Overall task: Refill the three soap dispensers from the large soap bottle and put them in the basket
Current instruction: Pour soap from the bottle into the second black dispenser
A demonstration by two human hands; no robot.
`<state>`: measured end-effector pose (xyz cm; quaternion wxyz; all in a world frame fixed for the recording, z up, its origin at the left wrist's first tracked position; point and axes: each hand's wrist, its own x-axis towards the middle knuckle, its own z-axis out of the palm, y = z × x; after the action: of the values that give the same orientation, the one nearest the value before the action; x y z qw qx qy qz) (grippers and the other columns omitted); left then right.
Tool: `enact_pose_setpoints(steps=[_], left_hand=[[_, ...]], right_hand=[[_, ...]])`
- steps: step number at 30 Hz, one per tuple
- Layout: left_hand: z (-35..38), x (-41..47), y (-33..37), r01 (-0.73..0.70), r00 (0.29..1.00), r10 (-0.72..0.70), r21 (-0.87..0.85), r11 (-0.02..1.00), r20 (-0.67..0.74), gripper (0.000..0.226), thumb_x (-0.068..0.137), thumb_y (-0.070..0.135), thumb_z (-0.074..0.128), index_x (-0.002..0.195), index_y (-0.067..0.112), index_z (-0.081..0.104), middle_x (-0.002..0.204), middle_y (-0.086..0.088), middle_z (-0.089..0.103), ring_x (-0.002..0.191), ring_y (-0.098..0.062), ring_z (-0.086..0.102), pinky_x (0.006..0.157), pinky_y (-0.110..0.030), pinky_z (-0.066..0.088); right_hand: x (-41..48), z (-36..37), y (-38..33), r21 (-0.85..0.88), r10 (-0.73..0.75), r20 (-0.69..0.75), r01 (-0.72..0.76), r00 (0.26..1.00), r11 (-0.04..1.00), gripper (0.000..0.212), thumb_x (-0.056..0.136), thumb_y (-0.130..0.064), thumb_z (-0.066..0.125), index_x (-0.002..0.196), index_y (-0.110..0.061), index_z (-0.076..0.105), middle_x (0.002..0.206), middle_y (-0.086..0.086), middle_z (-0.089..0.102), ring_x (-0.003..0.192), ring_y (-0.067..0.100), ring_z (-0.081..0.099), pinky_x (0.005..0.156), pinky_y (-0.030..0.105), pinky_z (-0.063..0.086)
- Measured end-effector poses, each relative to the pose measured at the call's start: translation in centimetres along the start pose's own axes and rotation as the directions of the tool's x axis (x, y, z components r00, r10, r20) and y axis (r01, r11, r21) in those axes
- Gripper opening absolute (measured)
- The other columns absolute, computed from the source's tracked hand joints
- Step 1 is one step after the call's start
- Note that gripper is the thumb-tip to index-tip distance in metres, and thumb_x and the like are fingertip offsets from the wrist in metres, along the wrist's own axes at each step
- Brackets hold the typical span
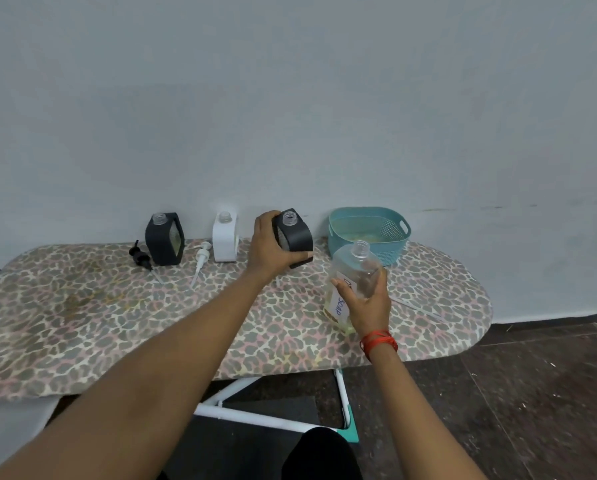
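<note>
My left hand (267, 245) grips a black soap dispenser (295, 237) with its neck open, tilted a little at the back of the board. My right hand (368, 303) holds the large clear soap bottle (354, 282), uncapped, with a white SOAP label and a little yellowish liquid at its base. A second black dispenser (164, 239) and a white dispenser (225, 237) stand uncapped to the left. A black pump (139, 256) and a white pump (200, 259) lie beside them. The teal basket (390, 230) stands at the back right.
Everything rests on an ironing board with a leopard-print cover (117, 317), set against a pale wall. Its white legs (262, 415) and a dark floor show below. A thin white tube (416, 308) lies on the board right of the bottle.
</note>
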<state>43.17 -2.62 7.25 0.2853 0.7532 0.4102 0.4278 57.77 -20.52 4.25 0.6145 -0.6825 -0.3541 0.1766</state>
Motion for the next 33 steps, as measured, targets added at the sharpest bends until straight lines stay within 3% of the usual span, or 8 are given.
enact_pose_setpoints(steps=[6, 16, 21, 25, 27, 31, 33], left_hand=[[-6.6, -6.2, -2.8, 0.040, 0.993, -0.044, -0.044, 0.998, -0.106, 0.104, 0.052, 0.054, 0.096, 0.138, 0.024, 0.044, 0.138, 0.002, 0.044, 0.128, -0.019, 0.048, 0.110, -0.044, 0.047], [-16.6, -14.0, -8.6, 0.001, 0.999, 0.000, 0.019, 1.000, -0.034, 0.106, 0.057, 0.046, 0.098, 0.146, 0.029, 0.043, 0.142, 0.003, 0.043, 0.133, -0.016, 0.046, 0.111, -0.046, 0.045], [-17.7, -15.1, -9.2, 0.150, 0.988, -0.144, -0.115, 0.982, 0.054, 0.127, 0.057, 0.034, 0.100, 0.158, 0.027, 0.023, 0.149, 0.011, 0.040, 0.135, -0.007, 0.041, 0.107, -0.029, 0.041], [-17.2, -15.3, -10.3, 0.207, 0.973, -0.196, -0.080, 0.975, 0.126, 0.116, 0.061, 0.017, 0.099, 0.154, 0.019, 0.030, 0.135, 0.009, 0.050, 0.120, -0.009, 0.053, 0.107, -0.040, 0.048], [-17.1, -15.4, -10.4, 0.199, 0.975, -0.190, -0.070, 0.978, 0.119, 0.115, 0.059, 0.024, 0.099, 0.153, 0.021, 0.033, 0.137, 0.008, 0.051, 0.121, -0.011, 0.054, 0.108, -0.042, 0.048], [-17.4, -15.5, -11.3, 0.169, 0.985, -0.167, -0.052, 0.984, 0.044, 0.115, 0.056, 0.061, 0.093, 0.151, 0.027, 0.038, 0.137, 0.007, 0.047, 0.129, -0.012, 0.047, 0.108, -0.039, 0.046], [-17.5, -15.6, -11.1, 0.145, 0.989, -0.144, -0.034, 0.989, 0.025, 0.115, 0.056, 0.066, 0.091, 0.151, 0.026, 0.038, 0.133, 0.007, 0.045, 0.127, -0.011, 0.046, 0.107, -0.037, 0.045]], right_hand=[[0.3, -0.1, -0.7, -0.056, 0.006, 0.015, -0.006, 1.000, 0.998, 0.079, 0.062, -0.063, 0.083, 0.127, -0.038, 0.046, 0.121, -0.008, 0.066, 0.108, 0.015, 0.066, 0.089, 0.050, 0.057], [-2.4, 3.5, -4.4, -0.162, -0.083, 0.109, 0.100, 0.991, 0.982, 0.068, 0.070, -0.046, 0.086, 0.123, -0.026, 0.048, 0.116, -0.005, 0.061, 0.105, 0.018, 0.059, 0.090, 0.037, 0.051], [-3.7, 6.1, -5.9, -0.151, -0.147, 0.173, 0.174, 0.974, 0.973, 0.071, 0.070, -0.044, 0.087, 0.127, -0.024, 0.050, 0.119, -0.005, 0.063, 0.105, 0.016, 0.062, 0.089, 0.041, 0.054], [-3.9, 7.2, -7.4, -0.182, -0.189, 0.262, 0.241, 0.946, 0.953, 0.072, 0.069, -0.044, 0.087, 0.128, -0.021, 0.051, 0.115, -0.007, 0.062, 0.102, 0.013, 0.063, 0.088, 0.037, 0.053], [-3.7, 7.0, -8.2, -0.212, -0.195, 0.299, 0.264, 0.934, 0.941, 0.071, 0.071, -0.039, 0.087, 0.128, -0.019, 0.050, 0.115, -0.006, 0.062, 0.100, 0.012, 0.062, 0.085, 0.033, 0.051], [-3.1, 7.5, -8.9, -0.275, -0.191, 0.367, 0.303, 0.910, 0.912, 0.076, 0.072, -0.038, 0.086, 0.133, -0.016, 0.047, 0.115, -0.004, 0.062, 0.097, 0.011, 0.061, 0.077, 0.017, 0.044], [-2.9, 7.8, -9.0, -0.302, -0.195, 0.403, 0.331, 0.894, 0.894, 0.076, 0.071, -0.040, 0.087, 0.133, -0.017, 0.047, 0.114, -0.003, 0.062, 0.098, 0.012, 0.061, 0.077, 0.018, 0.043]])
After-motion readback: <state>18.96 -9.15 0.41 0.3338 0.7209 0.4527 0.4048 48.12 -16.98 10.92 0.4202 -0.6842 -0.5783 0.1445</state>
